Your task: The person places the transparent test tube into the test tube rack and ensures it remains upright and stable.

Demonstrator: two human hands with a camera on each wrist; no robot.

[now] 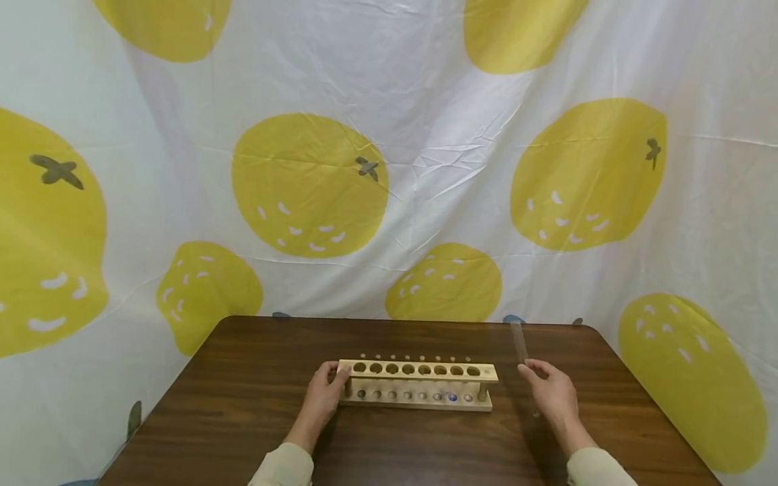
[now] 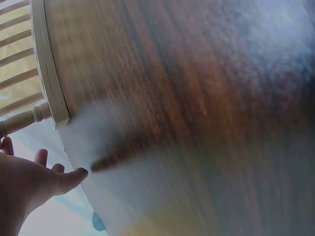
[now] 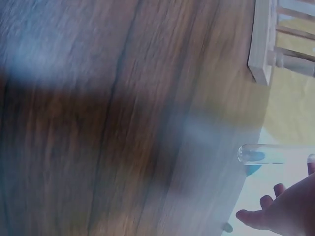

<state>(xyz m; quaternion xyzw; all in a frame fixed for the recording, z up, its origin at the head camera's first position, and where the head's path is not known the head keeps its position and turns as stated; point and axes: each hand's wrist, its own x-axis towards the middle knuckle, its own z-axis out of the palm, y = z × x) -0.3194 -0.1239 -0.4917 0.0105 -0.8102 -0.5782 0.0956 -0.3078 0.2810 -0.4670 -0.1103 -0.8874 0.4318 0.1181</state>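
Note:
A pale wooden test tube rack [image 1: 416,407] stands near the middle of the brown table, with a row of round holes in its top board, hollows in its base and short pegs along its back. My left hand [image 1: 323,395] grips the rack's left end, thumb over the top board; in the left wrist view that grip is out of frame. To the right of the rack, my right hand [image 1: 552,393] pinches a clear glass test tube [image 1: 519,341] between thumb and fingers. The tube's rounded bottom [image 3: 251,154] shows in the right wrist view, above the tabletop.
The dark wood-grain table [image 1: 273,351] has rounded far corners. Behind it hangs a white cloth [image 1: 425,202] printed with big yellow lemons. A blue-purple spot [image 1: 452,397] shows in one hollow of the rack's base; what it is I cannot tell.

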